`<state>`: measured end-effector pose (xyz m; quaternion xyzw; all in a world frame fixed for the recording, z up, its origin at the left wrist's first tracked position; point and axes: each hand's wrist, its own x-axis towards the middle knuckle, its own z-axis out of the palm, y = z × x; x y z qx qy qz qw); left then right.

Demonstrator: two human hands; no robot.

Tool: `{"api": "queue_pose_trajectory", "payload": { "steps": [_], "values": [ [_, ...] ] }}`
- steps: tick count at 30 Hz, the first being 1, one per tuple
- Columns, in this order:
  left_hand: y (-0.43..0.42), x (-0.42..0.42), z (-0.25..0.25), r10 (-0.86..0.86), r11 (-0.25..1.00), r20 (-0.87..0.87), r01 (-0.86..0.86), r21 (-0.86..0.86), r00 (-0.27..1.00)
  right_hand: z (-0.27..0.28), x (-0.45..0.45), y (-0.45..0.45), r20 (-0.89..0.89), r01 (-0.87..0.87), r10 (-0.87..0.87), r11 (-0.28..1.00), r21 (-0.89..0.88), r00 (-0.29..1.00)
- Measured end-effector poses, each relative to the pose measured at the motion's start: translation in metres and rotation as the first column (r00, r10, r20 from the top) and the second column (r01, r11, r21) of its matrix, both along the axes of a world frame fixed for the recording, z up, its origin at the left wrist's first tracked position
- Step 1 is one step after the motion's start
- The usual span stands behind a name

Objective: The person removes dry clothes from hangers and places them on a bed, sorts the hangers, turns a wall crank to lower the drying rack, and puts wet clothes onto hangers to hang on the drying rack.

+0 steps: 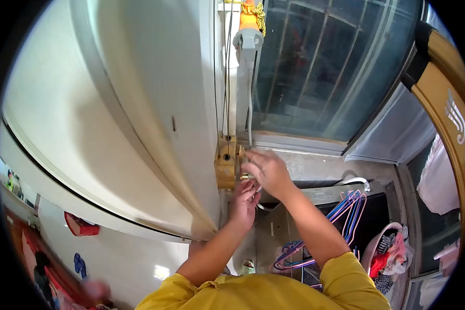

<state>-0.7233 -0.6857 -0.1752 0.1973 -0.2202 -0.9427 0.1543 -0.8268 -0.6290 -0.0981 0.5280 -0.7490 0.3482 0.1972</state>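
A gold-coloured box [226, 168] with cables running up from its top is fixed to the white wall. My right hand [265, 173] is at the box's right side, its fingers bent around a small brass-coloured part [241, 152]; motion blurs them. Just below, my left hand [245, 202] has its fingertips raised close to a short metal rod [247, 176] that sticks out from the box. What lies between the left fingertips is too small to make out. The thin dark cables [226, 88] rise beside a grey plug [248, 40].
Behind the hands is a barred window [315, 67]. Colourful hangers [350, 212] hang at the lower right, beside a basin of clothes [373, 248]. A curved gold frame [442, 88] stands at the right edge. A red box [81, 225] rests on the floor at left.
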Motion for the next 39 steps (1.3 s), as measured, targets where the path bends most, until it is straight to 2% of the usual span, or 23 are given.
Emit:
{"api": "queue_pose_trajectory", "payload": {
  "steps": [1,3,4,6,7,9,11,12,13,14,15,17,19,20,21,22,23,25,27,29,31,33,39],
  "values": [
    [-0.002,-0.004,-0.006,-0.005,1.0,-0.008,0.005,0.005,1.0,-0.011,0.003,0.007,-0.008,0.005,-0.005,1.0,0.005,1.0],
    [-0.003,-0.003,-0.011,-0.002,0.995,-0.048,-0.003,-0.096,0.999,-0.024,0.016,0.019,0.071,0.105,-0.166,0.845,0.524,0.984],
    [0.0,-0.002,-0.015,0.062,0.994,-0.012,-0.063,-0.088,0.998,-0.03,0.019,0.019,0.073,0.109,-0.171,0.846,0.522,0.983],
    [0.003,0.0,-0.027,0.07,0.988,-0.037,-0.074,-0.138,0.997,-0.014,0.035,0.018,0.066,0.118,-0.239,0.677,0.726,0.969],
    [0.005,0.003,-0.034,0.082,0.978,-0.064,-0.093,-0.187,0.995,-0.006,0.046,0.026,0.066,0.12,-0.242,0.678,0.726,0.968],
    [0.013,0.021,-0.017,-0.011,0.97,-0.11,-0.016,-0.243,0.994,0.021,0.069,0.047,0.158,-0.126,0.071,0.922,0.367,0.985],
    [0.024,0.038,0.025,-0.104,0.954,-0.147,0.057,-0.293,0.984,0.074,0.071,0.051,0.043,-0.077,0.068,0.969,0.236,0.997],
    [0.029,0.044,0.058,-0.139,0.927,-0.279,0.025,-0.373,0.95,0.09,0.057,0.038,-0.067,-0.044,0.055,0.987,0.155,0.996],
    [0.03,0.043,0.082,-0.183,0.893,-0.409,-0.023,-0.449,0.894,0.103,0.037,0.021,-0.091,0.013,0.0,0.989,0.147,0.996],
    [0.026,0.035,0.098,-0.183,0.89,-0.416,-0.03,-0.456,0.891,0.114,0.013,0.004,-0.121,0.066,-0.05,0.988,0.139,0.991],
    [0.024,0.028,0.11,-0.12,0.906,-0.403,-0.066,-0.418,0.908,0.113,-0.016,-0.015,-0.031,0.124,-0.121,0.985,0.119,0.992],
    [0.021,0.012,0.114,-0.052,0.918,-0.38,-0.106,-0.383,0.924,0.075,-0.058,-0.037,-0.095,0.212,-0.195,0.954,0.213,0.976],
    [0.021,-0.014,0.088,0.043,0.982,-0.062,-0.054,-0.183,0.997,0.031,-0.075,-0.04,0.014,0.225,-0.266,0.843,0.489,0.964],
    [0.022,-0.02,0.072,0.019,0.988,0.018,-0.016,-0.155,1.0,0.003,-0.071,-0.029,0.049,0.126,-0.178,0.84,0.527,0.983],
    [0.021,-0.02,0.056,0.017,0.987,0.021,-0.013,-0.158,1.0,-0.018,-0.047,-0.012,0.213,0.017,-0.144,0.864,0.503,0.966],
    [0.02,-0.019,0.039,-0.115,0.992,0.012,0.116,-0.047,0.993,-0.037,-0.023,0.005,0.372,-0.08,-0.111,0.883,0.462,0.921],
    [0.02,-0.015,0.03,-0.244,0.968,-0.017,0.244,0.06,0.97,-0.068,0.001,0.02,0.257,0.095,-0.243,0.873,0.479,0.935],
    [0.028,0.016,0.036,-0.321,0.947,-0.084,0.32,-0.029,0.943,-0.004,0.048,0.04,0.411,-0.104,-0.129,0.861,0.499,0.903],
    [0.043,0.049,0.086,-0.202,0.979,-0.275,0.183,-0.093,0.94,0.051,0.062,0.044,0.29,-0.161,0.011,0.852,0.498,0.957],
    [0.042,0.039,0.103,-0.088,0.957,-0.4,-0.033,-0.287,0.912,0.087,0.053,0.038,0.148,-0.154,0.109,0.926,0.345,0.983],
    [0.029,0.007,0.141,-0.015,0.937,-0.413,-0.132,-0.324,0.91,0.122,0.026,0.012,-0.031,-0.081,0.088,0.982,0.172,0.996],
    [0.014,-0.03,0.165,-0.032,0.968,-0.39,-0.07,-0.243,0.92,0.133,-0.008,-0.013,0.015,0.092,-0.099,0.967,0.237,0.995],
    [0.023,-0.09,0.124,0.16,0.953,-0.328,-0.232,-0.194,0.931,0.079,-0.066,-0.047,0.177,0.244,-0.329,0.892,0.381,0.928]
  ]
}}
